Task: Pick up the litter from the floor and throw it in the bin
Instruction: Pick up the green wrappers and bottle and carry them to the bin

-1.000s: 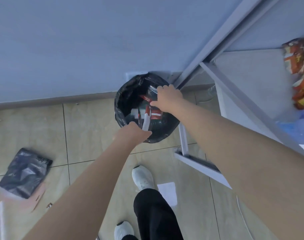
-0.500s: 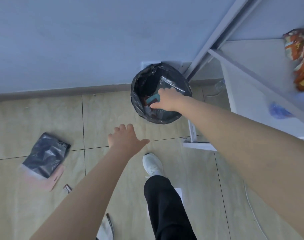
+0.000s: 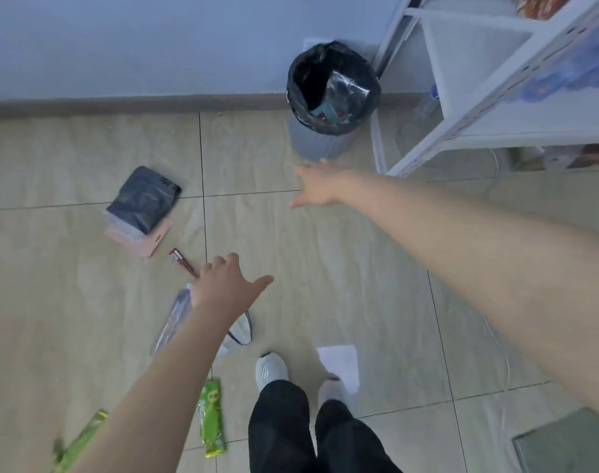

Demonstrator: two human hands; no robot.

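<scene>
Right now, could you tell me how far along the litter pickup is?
Some wrappers already lie in the bin. Both the left hand and right hand are empty. Left on the floor: dark bag, red pen, clear bottle, green wrapper, white paper.

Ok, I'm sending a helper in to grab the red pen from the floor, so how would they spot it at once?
Start at the black-lined bin by the wall, then look left to the dark plastic bag lying on a pink sheet. The red pen lies on the tile just beside that sheet's corner: thin, red and the smallest piece there, unlike the green wrappers nearer the feet.
</scene>
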